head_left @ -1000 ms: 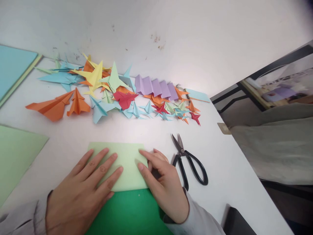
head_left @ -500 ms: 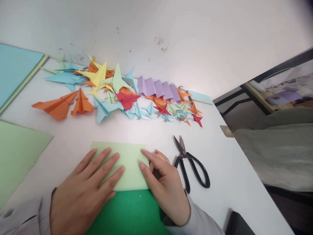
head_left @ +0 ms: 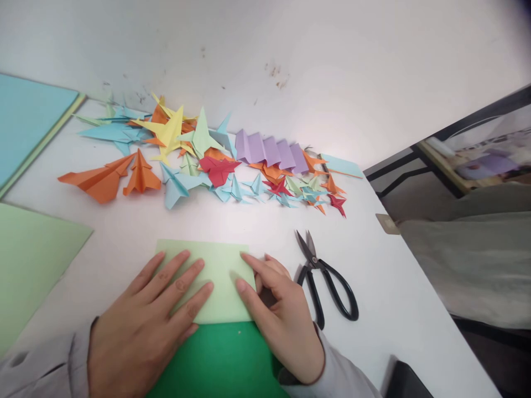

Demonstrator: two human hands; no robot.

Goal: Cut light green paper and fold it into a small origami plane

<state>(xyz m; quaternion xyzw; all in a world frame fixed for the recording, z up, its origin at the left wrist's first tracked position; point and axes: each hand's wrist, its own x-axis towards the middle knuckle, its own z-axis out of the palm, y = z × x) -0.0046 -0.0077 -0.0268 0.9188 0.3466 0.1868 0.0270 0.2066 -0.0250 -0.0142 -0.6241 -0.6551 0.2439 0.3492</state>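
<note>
Presently paper [head_left: 218, 268] is pinned flat by left hand [head_left: 145, 331] and right hand [head_left: 284, 318], fingers [head_left: 188, 275] outstretched, gripping nothing. Judged light, flimsy, crease-prone; best pinched at an edge.

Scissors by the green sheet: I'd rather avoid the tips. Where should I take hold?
By the black handle loops, coming from the near side with the right hand, which lies next to them. The scissors lie flat, loops toward you, blades pointing away at the paper planes.
</note>
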